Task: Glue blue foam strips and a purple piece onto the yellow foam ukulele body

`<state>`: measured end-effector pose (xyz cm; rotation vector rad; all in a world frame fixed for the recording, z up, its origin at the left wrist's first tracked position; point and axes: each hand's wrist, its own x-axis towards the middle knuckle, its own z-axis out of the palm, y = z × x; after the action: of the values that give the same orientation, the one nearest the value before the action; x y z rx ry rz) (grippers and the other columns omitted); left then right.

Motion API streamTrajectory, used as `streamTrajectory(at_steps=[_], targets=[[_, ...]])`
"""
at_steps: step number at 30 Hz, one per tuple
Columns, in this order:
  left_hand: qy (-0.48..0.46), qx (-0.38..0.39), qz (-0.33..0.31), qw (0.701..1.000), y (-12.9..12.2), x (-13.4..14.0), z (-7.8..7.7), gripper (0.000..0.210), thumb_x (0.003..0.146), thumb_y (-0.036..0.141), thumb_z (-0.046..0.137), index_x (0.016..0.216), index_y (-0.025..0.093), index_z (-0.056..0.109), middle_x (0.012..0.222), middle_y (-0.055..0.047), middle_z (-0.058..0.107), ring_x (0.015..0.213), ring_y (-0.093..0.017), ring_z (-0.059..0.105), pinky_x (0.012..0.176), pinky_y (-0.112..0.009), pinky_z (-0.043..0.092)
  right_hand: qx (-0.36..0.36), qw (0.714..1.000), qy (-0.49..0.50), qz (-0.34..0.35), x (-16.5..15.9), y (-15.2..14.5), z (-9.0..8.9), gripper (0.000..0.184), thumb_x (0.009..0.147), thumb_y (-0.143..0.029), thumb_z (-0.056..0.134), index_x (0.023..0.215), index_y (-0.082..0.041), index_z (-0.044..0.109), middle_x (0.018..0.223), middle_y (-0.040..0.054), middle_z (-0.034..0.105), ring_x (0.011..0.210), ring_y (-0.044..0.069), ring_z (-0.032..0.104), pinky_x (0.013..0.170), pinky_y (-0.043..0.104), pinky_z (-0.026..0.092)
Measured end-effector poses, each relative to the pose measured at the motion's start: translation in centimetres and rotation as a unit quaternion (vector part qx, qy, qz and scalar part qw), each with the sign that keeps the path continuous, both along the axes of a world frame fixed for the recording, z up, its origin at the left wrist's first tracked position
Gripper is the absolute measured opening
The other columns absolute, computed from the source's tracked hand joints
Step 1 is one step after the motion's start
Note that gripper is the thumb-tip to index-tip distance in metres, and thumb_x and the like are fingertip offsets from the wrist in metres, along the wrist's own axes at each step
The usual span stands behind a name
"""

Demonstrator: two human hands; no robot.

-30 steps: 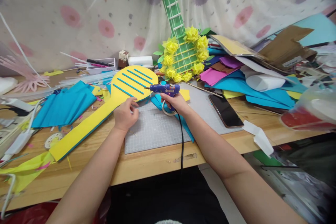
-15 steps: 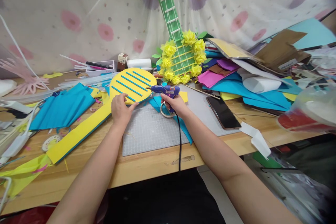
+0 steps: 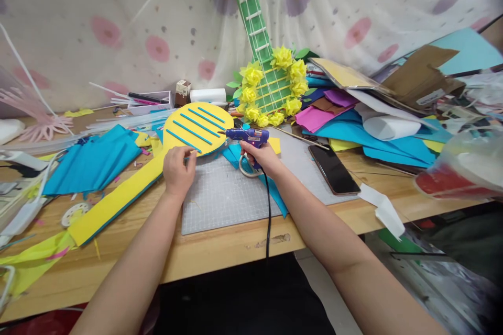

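My right hand (image 3: 259, 155) is wrapped round the handle of a purple glue gun (image 3: 247, 136), its nozzle pointing left over the right edge of a yellow paddle-shaped craft piece (image 3: 118, 196). Several blue strips (image 3: 197, 127) lie in slanting rows on the round head of that piece. My left hand (image 3: 179, 170) is at the near edge of the round head, fingers curled and tips pinched together by the end of the lowest strip. What the pinch holds, if anything, is too small to make out. White-handled scissors (image 3: 250, 168) lie partly hidden under my right hand.
Beneath the work lies a grey cutting mat (image 3: 223, 199) with blue paper pieces. A phone (image 3: 334, 168) rests at its right. Behind stands a green guitar (image 3: 255, 21) with yellow paper flowers. Coloured sheets (image 3: 377, 133) pile up on the right, near a plastic cup (image 3: 463, 172).
My left hand has come slightly back off the yellow piece, and its spread thumb and fingers have drawn together. My right hand and the glue gun have barely moved.
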<state>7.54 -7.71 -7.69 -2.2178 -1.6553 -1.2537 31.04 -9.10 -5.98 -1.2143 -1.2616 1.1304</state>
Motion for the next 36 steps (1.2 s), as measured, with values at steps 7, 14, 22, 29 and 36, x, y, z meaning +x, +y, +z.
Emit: streamTrajectory(at_steps=[7, 14, 22, 29, 36], targets=[[0.005, -0.042, 0.073, 0.996, 0.6, -0.2, -0.4, 0.024, 0.082, 0.037, 0.048, 0.065, 0.021, 0.041, 0.066, -0.003, 0.050, 0.071, -0.020, 0.048, 0.069, -0.033, 0.033, 0.014, 1.000, 0.005, -0.006, 0.1, 0.2, -0.3, 0.041, 0.069, -0.055, 0.060, 0.059, -0.016, 0.057, 0.042, -0.0049, 0.043, 0.037, 0.005, 0.036, 0.039, 0.021, 0.031], [0.035, -0.054, 0.098, 0.993, 0.9, 1.2, -0.4, 0.028, 0.073, 0.039, 0.061, 0.071, 0.022, 0.038, 0.074, -0.003, 0.051, 0.078, -0.022, 0.048, 0.071, -0.034, 0.033, 0.001, 1.000, -0.001, -0.007, 0.0, 0.1, -0.3, 0.041, 0.068, -0.055, 0.061, 0.060, -0.016, 0.057, 0.041, -0.0052, 0.043, 0.036, 0.005, 0.036, 0.038, 0.020, 0.031], [0.061, -0.053, 0.075, 0.994, 0.9, 0.6, -0.4, 0.034, 0.065, 0.043, 0.067, 0.075, 0.021, 0.042, 0.080, -0.005, 0.053, 0.084, -0.025, 0.049, 0.076, -0.037, 0.034, -0.003, 1.000, 0.005, -0.011, 0.0, 0.2, -0.5, 0.040, 0.067, -0.055, 0.063, 0.060, -0.016, 0.057, 0.044, -0.0036, 0.047, 0.037, 0.005, 0.037, 0.037, 0.020, 0.032], [-0.029, 0.019, 0.041, 0.999, 0.2, -0.7, 0.1, 0.017, 0.084, 0.035, 0.044, 0.078, 0.020, 0.046, 0.075, -0.005, 0.054, 0.074, -0.019, 0.051, 0.072, -0.032, 0.036, -0.010, 1.000, 0.016, -0.016, 0.5, 0.4, -0.4, 0.041, 0.065, -0.057, 0.063, 0.059, -0.016, 0.057, 0.041, -0.0042, 0.044, 0.036, 0.006, 0.037, 0.037, 0.021, 0.031], [-0.102, -0.057, 0.192, 0.974, 0.0, -3.5, 2.0, 0.032, 0.087, 0.037, 0.033, 0.061, 0.020, 0.042, 0.060, -0.002, 0.048, 0.065, -0.017, 0.050, 0.063, -0.029, 0.036, 0.004, 0.996, 0.040, -0.078, 2.5, 0.5, 1.0, 0.040, 0.064, -0.055, 0.064, 0.059, -0.016, 0.057, 0.046, -0.0033, 0.046, 0.038, 0.005, 0.037, 0.037, 0.020, 0.032]])
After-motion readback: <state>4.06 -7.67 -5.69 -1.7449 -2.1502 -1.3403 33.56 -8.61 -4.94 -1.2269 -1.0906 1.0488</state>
